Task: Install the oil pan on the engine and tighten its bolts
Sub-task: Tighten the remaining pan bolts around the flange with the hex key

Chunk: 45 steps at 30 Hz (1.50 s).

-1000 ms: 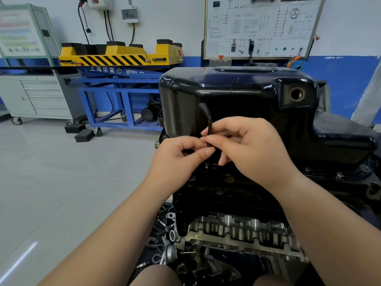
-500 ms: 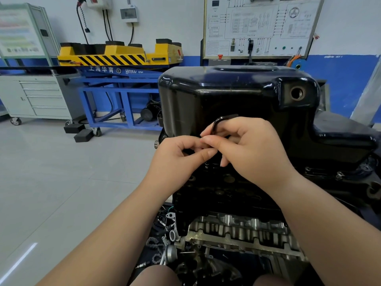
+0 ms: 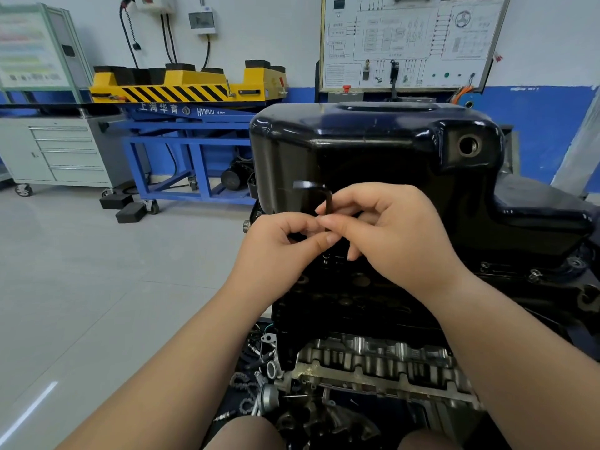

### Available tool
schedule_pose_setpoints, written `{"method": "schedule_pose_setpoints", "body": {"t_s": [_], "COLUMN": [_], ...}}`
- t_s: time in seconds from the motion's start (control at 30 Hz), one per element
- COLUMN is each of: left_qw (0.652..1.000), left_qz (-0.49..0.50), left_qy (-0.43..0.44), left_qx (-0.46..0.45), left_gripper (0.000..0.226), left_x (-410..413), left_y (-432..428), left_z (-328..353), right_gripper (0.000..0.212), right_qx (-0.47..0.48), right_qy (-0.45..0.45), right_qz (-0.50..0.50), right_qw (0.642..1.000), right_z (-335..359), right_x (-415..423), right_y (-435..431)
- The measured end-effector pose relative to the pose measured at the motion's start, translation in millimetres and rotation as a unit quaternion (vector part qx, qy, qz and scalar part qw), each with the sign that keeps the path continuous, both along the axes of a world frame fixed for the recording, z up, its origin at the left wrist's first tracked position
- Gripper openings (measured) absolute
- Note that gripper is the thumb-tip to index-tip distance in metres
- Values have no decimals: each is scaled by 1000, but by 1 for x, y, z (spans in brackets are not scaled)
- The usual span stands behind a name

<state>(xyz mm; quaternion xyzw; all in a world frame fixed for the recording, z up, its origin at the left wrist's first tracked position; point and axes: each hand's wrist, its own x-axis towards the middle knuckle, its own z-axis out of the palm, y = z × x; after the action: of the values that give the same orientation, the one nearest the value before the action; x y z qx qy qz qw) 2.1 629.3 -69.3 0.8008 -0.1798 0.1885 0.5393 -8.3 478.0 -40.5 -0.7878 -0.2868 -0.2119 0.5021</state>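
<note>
Oil pan (image 3: 373, 147) seated on engine (image 3: 373, 362); we judge bolt tightening unfinished; left hand (image 3: 279, 251), right hand (image 3: 396, 235) both pinch hex key (image 3: 328, 199)

— What are we seeing at upper left?
— We are looking at a yellow striped lift platform (image 3: 181, 87) sitting on a blue frame (image 3: 168, 147), with a grey drawer cabinet (image 3: 65, 151) on casters left of it.
— And elsewhere?
— We are seeing a wiring diagram board (image 3: 412, 40) at the top, and black blocks (image 3: 131, 213) lying on the floor by the frame.
</note>
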Motion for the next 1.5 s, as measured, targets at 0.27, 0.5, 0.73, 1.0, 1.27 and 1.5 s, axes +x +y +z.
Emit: {"method": "schedule_pose_setpoints", "body": {"t_s": [0.27,0.5,0.73,1.0,1.27,1.5], "left_qw": [1000,1000,999,999,999,1000], "left_qz": [7,-13,3,-31,20,-18], "left_qy": [-8,-11,-12,20,-14,6], "left_qx": [-12,-15,-31,-20,-30,-21], "left_gripper": [5,9,9,7,10,13], "left_x": [1,0,0,-2,-3,-3], "left_y": [-1,-1,-6,-3,-8,-4], "left_z": [-3,-2,-5,0,-7,-2], "right_gripper": [9,12,10,25,13,17], "right_qx": [-24,16,33,-12,38,44], "right_qy": [-35,-13,-15,-6,-26,-18], "right_qz": [-22,-9,-24,16,-36,-18], "right_qw": [999,1000,999,1000,998,999], "right_z": [-5,-1,-6,-5,-11,-12], "right_x": [-5,-3,-2,-2,-4,-5], "right_y": [3,3,7,-1,6,4]}}
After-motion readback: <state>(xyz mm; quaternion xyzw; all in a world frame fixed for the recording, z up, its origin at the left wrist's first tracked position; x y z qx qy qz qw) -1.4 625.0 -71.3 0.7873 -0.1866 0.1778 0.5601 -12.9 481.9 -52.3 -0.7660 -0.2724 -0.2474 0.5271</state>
